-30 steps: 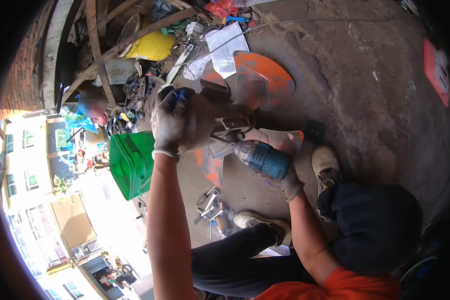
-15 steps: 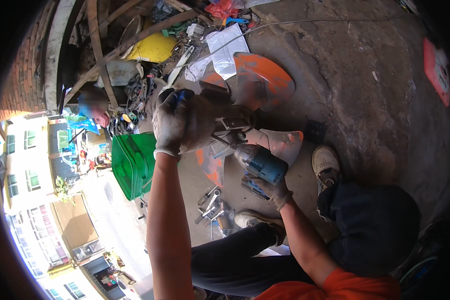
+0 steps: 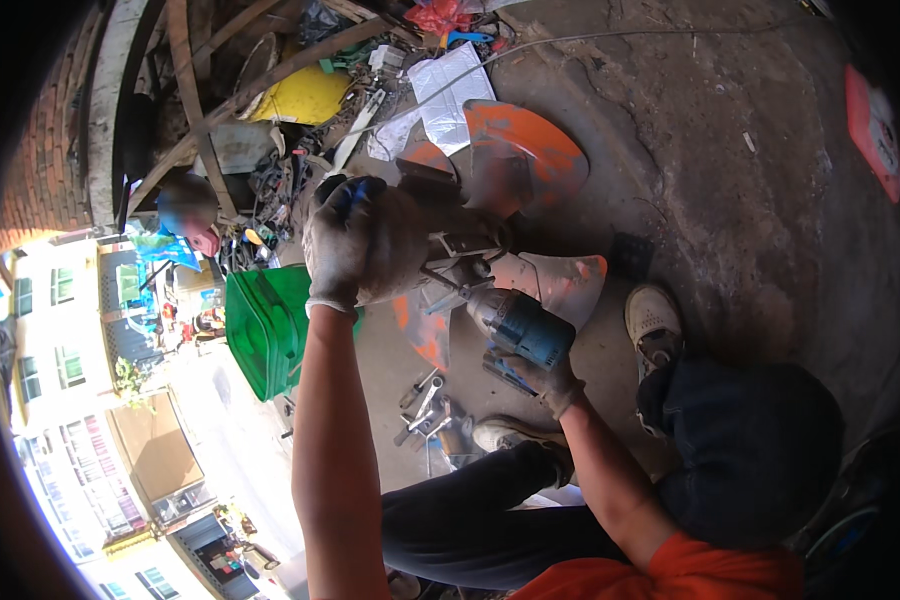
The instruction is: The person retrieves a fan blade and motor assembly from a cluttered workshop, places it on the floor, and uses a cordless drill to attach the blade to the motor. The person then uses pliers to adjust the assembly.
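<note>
My right hand [image 3: 552,383], in a dirty work glove, is wrapped round the grip of a teal cordless power driver [image 3: 528,328]. The driver's nose points up and left into a dark metal assembly [image 3: 462,243] with thin bars. My left hand [image 3: 362,240], also gloved, is closed at the left side of this assembly. Its fingers and the part under them are mostly hidden. Around and below the assembly spread worn fan-like blades, including an orange blade [image 3: 545,150], a paler blade [image 3: 560,287] and a grey-orange blade [image 3: 425,335].
A green plastic bin [image 3: 262,335] stands left of my left forearm. Loose hand tools [image 3: 432,420] lie on the ground near my shoe [image 3: 515,437]. A white sheet [image 3: 452,95], a yellow hard hat [image 3: 300,97] and scrap lie at the far left. A thin cable [image 3: 610,38] crosses the ground.
Both hands, the driver and the metal assembly keep nearly the same positions. The view has shifted very slightly.
</note>
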The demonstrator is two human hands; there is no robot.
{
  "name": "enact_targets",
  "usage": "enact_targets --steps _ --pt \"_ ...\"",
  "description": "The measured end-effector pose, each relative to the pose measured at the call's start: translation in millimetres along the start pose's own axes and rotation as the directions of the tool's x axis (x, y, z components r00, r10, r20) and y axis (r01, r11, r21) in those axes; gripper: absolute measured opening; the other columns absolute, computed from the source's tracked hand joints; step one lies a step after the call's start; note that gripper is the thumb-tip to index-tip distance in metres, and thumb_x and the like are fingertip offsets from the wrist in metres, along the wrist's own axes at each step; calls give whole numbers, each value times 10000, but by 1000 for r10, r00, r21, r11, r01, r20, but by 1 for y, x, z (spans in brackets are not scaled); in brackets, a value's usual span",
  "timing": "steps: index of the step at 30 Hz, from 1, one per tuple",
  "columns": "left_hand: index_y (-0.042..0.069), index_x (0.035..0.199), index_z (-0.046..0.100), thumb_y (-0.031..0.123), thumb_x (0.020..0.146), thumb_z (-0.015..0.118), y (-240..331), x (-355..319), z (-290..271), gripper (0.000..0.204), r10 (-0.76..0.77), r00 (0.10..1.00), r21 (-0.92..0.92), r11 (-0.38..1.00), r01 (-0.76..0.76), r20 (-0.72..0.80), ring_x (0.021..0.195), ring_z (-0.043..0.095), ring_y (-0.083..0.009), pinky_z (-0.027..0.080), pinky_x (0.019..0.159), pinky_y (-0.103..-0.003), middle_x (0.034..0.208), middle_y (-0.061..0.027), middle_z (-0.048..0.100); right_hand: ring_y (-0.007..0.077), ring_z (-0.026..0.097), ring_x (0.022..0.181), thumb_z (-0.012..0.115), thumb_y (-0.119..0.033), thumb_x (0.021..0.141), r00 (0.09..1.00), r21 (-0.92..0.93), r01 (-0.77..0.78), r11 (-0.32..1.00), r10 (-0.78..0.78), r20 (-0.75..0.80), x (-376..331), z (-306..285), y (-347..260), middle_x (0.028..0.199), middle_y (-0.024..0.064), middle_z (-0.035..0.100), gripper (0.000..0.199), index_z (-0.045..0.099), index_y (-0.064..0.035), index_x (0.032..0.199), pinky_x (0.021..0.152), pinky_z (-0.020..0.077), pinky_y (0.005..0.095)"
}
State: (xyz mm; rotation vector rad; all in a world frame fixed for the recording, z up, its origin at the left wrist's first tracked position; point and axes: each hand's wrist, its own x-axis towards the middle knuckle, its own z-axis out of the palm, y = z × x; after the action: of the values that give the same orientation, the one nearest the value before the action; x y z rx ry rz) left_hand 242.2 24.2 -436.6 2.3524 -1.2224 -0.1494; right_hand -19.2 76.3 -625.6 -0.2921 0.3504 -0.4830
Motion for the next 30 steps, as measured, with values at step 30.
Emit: enact_targets --steps 30 --pt "76 1047 699 143 851 612 21 -73 -7 225 583 633 384 504 -773 509 1200 557 -255 343 1106 -541 1106 -83 661 167 583 1111 746 -233 863 995 -576 -30 817 78 59 9 -41 -75 1287 51 561 623 440 -98 1389 951 500 338"
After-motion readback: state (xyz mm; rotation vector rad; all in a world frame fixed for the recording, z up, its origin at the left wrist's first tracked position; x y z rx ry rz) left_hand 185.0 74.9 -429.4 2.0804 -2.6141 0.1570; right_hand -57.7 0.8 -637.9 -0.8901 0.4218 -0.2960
